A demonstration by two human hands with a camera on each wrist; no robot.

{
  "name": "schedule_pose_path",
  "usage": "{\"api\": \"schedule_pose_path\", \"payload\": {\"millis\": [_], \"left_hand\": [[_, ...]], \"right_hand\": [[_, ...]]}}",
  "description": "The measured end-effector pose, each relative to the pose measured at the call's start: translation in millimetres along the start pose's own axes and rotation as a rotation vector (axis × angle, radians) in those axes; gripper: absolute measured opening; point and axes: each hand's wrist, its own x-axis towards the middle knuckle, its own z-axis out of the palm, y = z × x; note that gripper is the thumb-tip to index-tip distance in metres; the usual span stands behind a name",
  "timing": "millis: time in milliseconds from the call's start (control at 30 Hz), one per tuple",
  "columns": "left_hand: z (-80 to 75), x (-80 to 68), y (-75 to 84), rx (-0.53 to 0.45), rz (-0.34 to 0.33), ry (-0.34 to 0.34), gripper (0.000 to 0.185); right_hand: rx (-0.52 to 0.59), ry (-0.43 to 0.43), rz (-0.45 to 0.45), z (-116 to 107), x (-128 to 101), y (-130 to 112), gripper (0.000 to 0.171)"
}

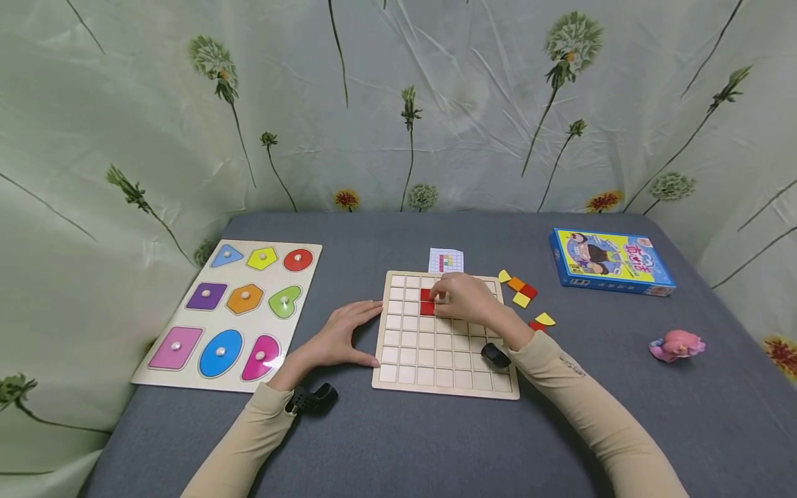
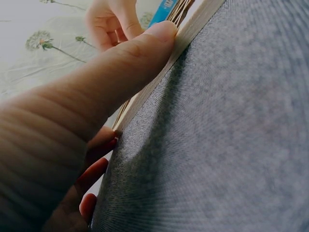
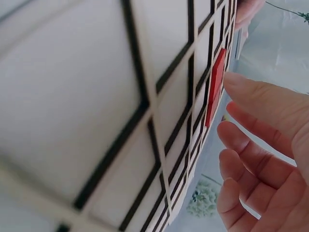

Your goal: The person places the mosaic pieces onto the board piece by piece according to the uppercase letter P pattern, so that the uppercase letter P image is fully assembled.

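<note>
A wooden grid board (image 1: 407, 377) lies flat on the grey cloth. Along its left edge my left hand (image 1: 339, 335) rests with fingers spread, the thumb (image 2: 140, 50) against the wooden side in the left wrist view. Over the upper middle of the grid is my right hand (image 1: 463, 299), its fingers loosely bent beside red square tiles (image 1: 427, 308) set in the cells. In the right wrist view the thumb tip (image 3: 235, 81) is right at the red tiles (image 3: 216, 87), and nothing shows between thumb and fingers. Part of the grid is hidden under this hand.
A small pattern card (image 1: 445, 261) lies behind the board. Several loose yellow, orange and red pieces (image 1: 521, 299) are at its right. Further right are a blue box (image 1: 613, 261) and a pink toy (image 1: 679, 344). A shape puzzle board (image 1: 239, 277) with knobs lies left.
</note>
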Motion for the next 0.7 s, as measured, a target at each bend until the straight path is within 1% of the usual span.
{"api": "schedule_pose_path", "payload": {"millis": [200,300,533,700], "left_hand": [[0.3,0.8,0.1,0.0,-0.022,-0.014,0.096],[0.5,0.4,0.5,-0.001,-0.022,-0.014,0.096],[3.1,-1.0,-1.5,0.002,-0.031,-0.019,0.096],[3.8,-1.2,-1.7,0.002,-0.025,-0.013,0.096]], "right_hand": [[-0.017,0.002,0.04,-9,-9,6,0.018],[-0.026,0.01,0.071,-13,-14,8,0.018],[-0.014,0.038,0.106,-20,-26,18,0.016],[-0.024,0.058,0.128,-25,-35,27,0.017]]}}
